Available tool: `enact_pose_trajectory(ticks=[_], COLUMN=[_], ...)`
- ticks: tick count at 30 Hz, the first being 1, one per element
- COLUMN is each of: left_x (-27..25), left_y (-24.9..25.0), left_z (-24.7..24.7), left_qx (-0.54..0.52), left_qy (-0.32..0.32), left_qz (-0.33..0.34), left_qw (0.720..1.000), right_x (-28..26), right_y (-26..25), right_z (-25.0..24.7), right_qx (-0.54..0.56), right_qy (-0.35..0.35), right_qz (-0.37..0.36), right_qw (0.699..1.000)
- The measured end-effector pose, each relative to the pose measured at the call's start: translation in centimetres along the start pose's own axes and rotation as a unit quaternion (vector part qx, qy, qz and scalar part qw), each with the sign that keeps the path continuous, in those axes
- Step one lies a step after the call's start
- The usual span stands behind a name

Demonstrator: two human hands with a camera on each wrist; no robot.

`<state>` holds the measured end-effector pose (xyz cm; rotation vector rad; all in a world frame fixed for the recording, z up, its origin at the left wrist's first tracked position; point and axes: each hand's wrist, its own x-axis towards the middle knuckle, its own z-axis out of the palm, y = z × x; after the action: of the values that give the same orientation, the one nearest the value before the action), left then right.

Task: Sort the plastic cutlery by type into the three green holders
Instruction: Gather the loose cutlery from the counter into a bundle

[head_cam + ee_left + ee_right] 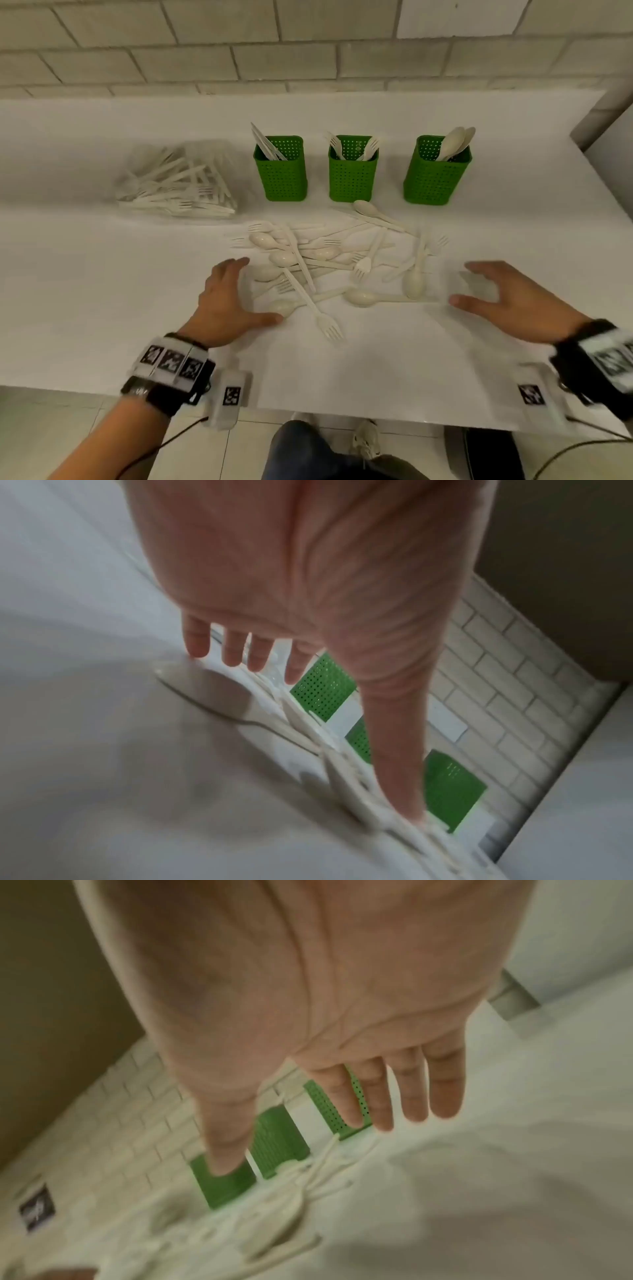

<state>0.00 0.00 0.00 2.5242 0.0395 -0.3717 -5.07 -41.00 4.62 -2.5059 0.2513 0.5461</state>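
The left hand [222,301] and right hand [507,301] are spread, nothing grasped, beside the cutlery pile [329,267]. Sorting seems only begun; next one piece must be singled out for its green holder [352,171].

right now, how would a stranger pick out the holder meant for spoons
Look along the white counter under the brick wall, at the row of three green holders. The spoon holder is the one at the right end, the only one with rounded spoon bowls sticking out.

Both bare hands, left hand [224,301] and right hand [513,301], wear black wristbands [164,390] carrying white marker-printed camera modules [171,361]; cables trail; blue jeans [301,452].
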Motion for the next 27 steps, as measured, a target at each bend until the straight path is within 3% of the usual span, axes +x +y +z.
enact_pose_trajectory(ticks=[4, 8, 13, 16, 19, 21, 27], left_x=[3.8, 6.8, 9.2, 9.7, 10.1, 10.4, 10.0], left_y=[0.8, 0.7, 1.2, 1.3, 1.6, 1.6, 2.2], left_z=[-0.1, -0.9, -1.3, -1.4, -1.5, -1.6, -1.9], left_qx=[0.061, 0.084, 0.099, 0.069, 0.04, 0.026, 0.003], left_qy=[-0.058, -0.105, -0.135, -0.145, -0.152, -0.157, -0.166], left_qz=[0.034, 0.072, 0.135, 0.172, 0.194, 0.195, 0.199], left_qw=[0.996, 0.988, 0.977, 0.972, 0.968, 0.968, 0.966], right_x=[5.8, 9.5, 11.8, 12.2, 11.9, 12.0, 12.7], right_y=[-3.3, -4.6, -7.9, -9.9, -11.5, -12.4, -14.3], right_z=[0.7, 1.7, 3.3, 3.3, 2.7, 3.2, 6.6], right_qx=[-0.181, -0.24, -0.255, -0.223, -0.118, -0.116, -0.231], right_qy=[-0.056, -0.05, -0.055, -0.128, -0.202, -0.189, -0.036], right_qz=[0.018, 0.011, -0.06, -0.084, -0.083, -0.086, -0.111], right_qw=[0.982, 0.969, 0.963, 0.963, 0.969, 0.971, 0.966])
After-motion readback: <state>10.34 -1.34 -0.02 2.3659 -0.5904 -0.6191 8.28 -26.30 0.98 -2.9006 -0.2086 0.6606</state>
